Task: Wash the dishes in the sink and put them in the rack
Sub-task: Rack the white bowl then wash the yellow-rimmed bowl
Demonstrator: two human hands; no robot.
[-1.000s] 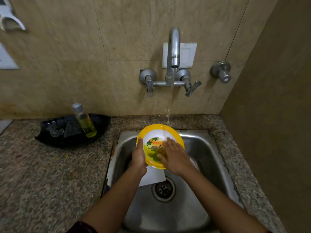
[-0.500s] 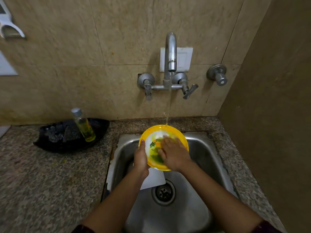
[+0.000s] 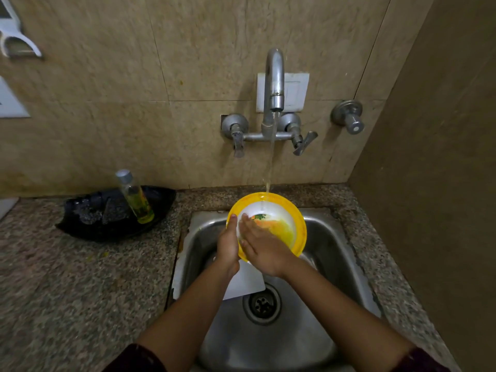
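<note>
A yellow-rimmed bowl (image 3: 296,229) with a white, printed inside is tilted over the steel sink (image 3: 330,253). My left hand (image 3: 228,244) grips its left rim, thumb on the edge. My right hand (image 3: 261,247) lies flat inside the bowl, fingers straight and pressed on its left inner wall. Water from the tap (image 3: 275,81) runs onto the bowl's upper inside. A white flat dish (image 3: 245,284) lies in the sink beneath my hands, mostly hidden.
The drain (image 3: 262,303) sits in the sink's middle. On the granite counter (image 3: 80,285) to the left stands a black tray (image 3: 88,226) with a small bottle of yellow liquid (image 3: 135,197). A brown wall panel (image 3: 434,183) closes in the right side.
My right hand has slid toward the bowl's left inner wall, uncovering the printed centre. The bowl now sits a little further right under the stream.
</note>
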